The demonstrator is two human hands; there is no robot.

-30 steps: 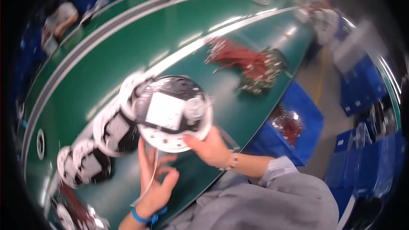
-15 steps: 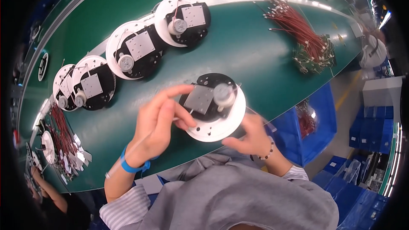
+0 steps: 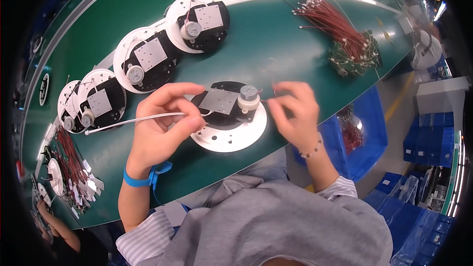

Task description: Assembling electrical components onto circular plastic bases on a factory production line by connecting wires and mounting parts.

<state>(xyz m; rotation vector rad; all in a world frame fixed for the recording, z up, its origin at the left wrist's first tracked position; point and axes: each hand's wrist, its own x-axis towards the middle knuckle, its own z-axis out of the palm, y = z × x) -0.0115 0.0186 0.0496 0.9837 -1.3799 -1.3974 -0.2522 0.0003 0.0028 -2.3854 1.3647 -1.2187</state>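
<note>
On the table before me lies a round white base [image 3: 231, 140] carrying a black plate [image 3: 227, 122], a grey square metal plate [image 3: 219, 100] and a small cylindrical motor [image 3: 249, 97]. Between the fingers of my left hand [image 3: 165, 125], at the left of this assembly, runs a white cable [image 3: 133, 118]; its free end points left and its other end leads onto the base. My right hand [image 3: 298, 118], right of the motor, has thumb and index finger pinched on a thin wire [image 3: 265, 100]. That wire is blurred at the fingertips.
Several similar assemblies [image 3: 150, 55] stand in a row at the far left. Red wire bundles with green boards [image 3: 352, 51] lie at the far right, another bundle [image 3: 74, 162] at the left. A blue bin [image 3: 369, 138] sits beyond the table's right edge. A co-worker's arm [image 3: 59, 221] shows at lower left.
My left hand has taken hold of the white cable, which now stretches out to the left. My right hand has risen from the base's near right rim and closed beside the motor.
</note>
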